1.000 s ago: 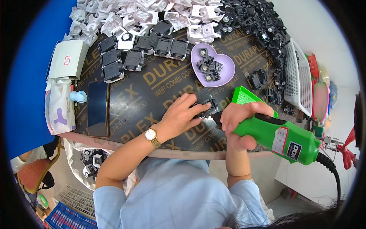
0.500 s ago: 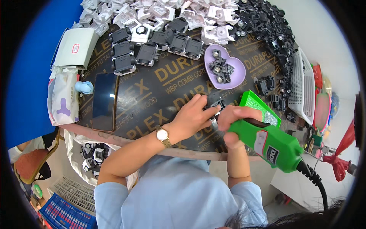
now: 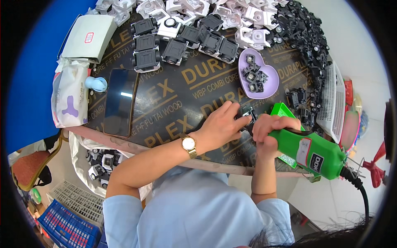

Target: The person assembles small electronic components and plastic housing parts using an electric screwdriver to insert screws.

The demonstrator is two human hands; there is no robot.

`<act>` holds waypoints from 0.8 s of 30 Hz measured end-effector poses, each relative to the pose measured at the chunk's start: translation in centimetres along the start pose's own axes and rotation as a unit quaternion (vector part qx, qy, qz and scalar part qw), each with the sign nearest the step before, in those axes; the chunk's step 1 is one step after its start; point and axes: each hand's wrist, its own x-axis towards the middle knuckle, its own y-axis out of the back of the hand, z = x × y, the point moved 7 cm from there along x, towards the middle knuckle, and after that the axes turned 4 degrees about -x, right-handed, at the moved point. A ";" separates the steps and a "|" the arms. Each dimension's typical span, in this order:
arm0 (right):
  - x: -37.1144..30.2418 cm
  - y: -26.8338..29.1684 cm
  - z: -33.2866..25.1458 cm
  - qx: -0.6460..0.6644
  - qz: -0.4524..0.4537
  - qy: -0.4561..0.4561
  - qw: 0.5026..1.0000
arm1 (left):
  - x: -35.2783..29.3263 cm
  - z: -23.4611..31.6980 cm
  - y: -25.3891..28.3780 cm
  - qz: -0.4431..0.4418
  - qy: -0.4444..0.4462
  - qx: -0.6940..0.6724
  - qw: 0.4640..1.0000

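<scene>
My left hand, with a gold watch at the wrist, pinches a small black plastic part against the dark board tabletop. My right hand grips a green corded electric screwdriver, its front end against the part. A lilac heart-shaped dish just beyond my hands holds several small black pieces. The tool's tip is hidden behind my fingers.
Rows of black parts and white parts lie at the far edge, a black pile at the right. A phone, tissue pack and white box sit left. White basket stands at right; blue crate below.
The view has shifted, so the table sits lower and more to the right in frame. Both hands stay together on the small black part with the screwdriver against it.
</scene>
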 end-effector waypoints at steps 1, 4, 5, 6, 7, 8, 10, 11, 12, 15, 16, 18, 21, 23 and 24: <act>0.0 0.0 0.1 0.035 -0.014 0.000 0.999 | 0.0 0.0 0.0 -0.002 -0.001 -0.003 1.000; -0.6 0.1 0.0 0.040 -0.032 0.016 0.999 | 0.2 0.1 0.1 0.004 -0.013 0.000 1.000; -1.0 0.2 -0.3 0.018 -0.007 0.039 0.999 | 0.1 0.2 0.2 0.013 -0.022 0.008 1.000; -1.3 0.2 -0.8 -0.005 0.018 0.063 0.998 | 0.1 0.1 0.1 0.014 -0.022 0.008 1.000; -1.3 -0.1 -1.0 -0.053 0.038 0.059 0.996 | 0.0 0.1 0.0 0.013 -0.021 0.013 1.000; -1.5 -0.2 -1.2 -0.054 0.038 0.060 0.996 | -0.1 0.0 0.0 0.012 -0.020 0.018 1.000; -1.9 -0.6 -1.5 -0.070 0.020 0.078 0.994 | -0.2 0.0 -0.1 0.025 -0.027 0.019 0.999; -1.9 -0.6 -1.4 -0.068 -0.018 0.093 0.993 | -0.1 0.2 -0.1 0.037 -0.034 0.019 0.999; -1.6 -0.3 -1.5 -0.064 -0.016 0.083 0.994 | -0.1 0.3 -0.1 0.037 -0.035 0.018 0.999; -1.1 1.5 -2.0 -0.015 0.031 0.077 0.996 | 0.0 0.2 -0.4 -0.010 -0.004 0.043 0.999; -1.1 2.7 -2.2 0.018 0.052 0.082 0.995 | 0.0 0.5 -0.5 -0.010 -0.012 0.060 0.998; -0.8 5.1 -3.8 -0.012 0.097 0.111 0.989 | -0.1 0.7 -0.5 -0.020 -0.022 0.078 0.997; -0.4 9.1 -3.4 -0.090 0.121 0.120 0.981 | -0.2 0.7 0.0 -0.001 -0.027 0.048 0.998; -0.1 10.5 -1.9 -0.088 0.138 0.090 0.982 | -0.2 0.8 0.0 0.005 -0.043 0.070 0.997; 0.0 10.7 -1.4 -0.083 0.139 0.084 0.983 | -0.2 0.6 -0.2 -0.015 -0.035 0.060 0.997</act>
